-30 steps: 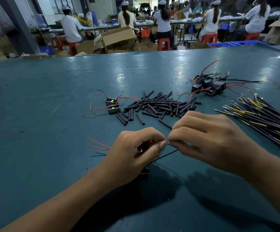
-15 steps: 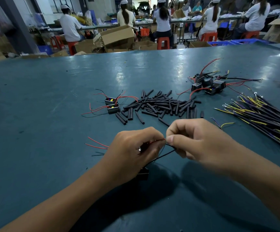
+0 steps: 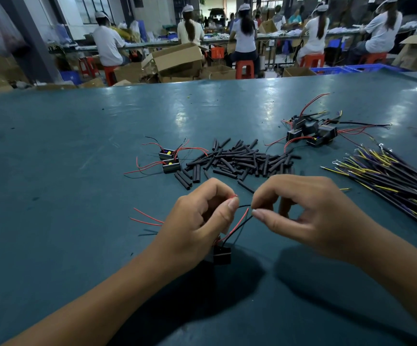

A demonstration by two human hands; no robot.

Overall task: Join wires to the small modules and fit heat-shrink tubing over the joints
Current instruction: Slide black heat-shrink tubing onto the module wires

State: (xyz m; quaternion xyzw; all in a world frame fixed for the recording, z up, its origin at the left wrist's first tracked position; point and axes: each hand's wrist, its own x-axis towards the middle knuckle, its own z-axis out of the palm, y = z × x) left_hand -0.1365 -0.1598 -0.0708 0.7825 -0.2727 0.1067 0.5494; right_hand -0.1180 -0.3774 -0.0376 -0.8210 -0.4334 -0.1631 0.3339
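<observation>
My left hand [image 3: 200, 218] pinches a thin wire [image 3: 244, 206] between thumb and forefinger; a red tip shows above the thumb. My right hand [image 3: 304, 216] pinches the same black wire a short way to the right. Red and black leads run down from the hands to a small black module [image 3: 221, 254] hanging just below my left hand. A pile of black heat-shrink tubes [image 3: 239, 159] lies on the table beyond the hands. Two modules with yellow parts [image 3: 168, 159] lie left of that pile.
A bundle of black and yellow wires [image 3: 399, 178] lies at the right. A cluster of wired modules [image 3: 312, 132] sits at the far right. Loose red wires [image 3: 146, 218] lie left of my left hand. The teal table [image 3: 65, 171] stretches away; seated workers and cardboard boxes stand beyond it.
My hands have drawn a little apart, showing a short stretch of black wire between them. The module and its red and black leads now show below my left hand.
</observation>
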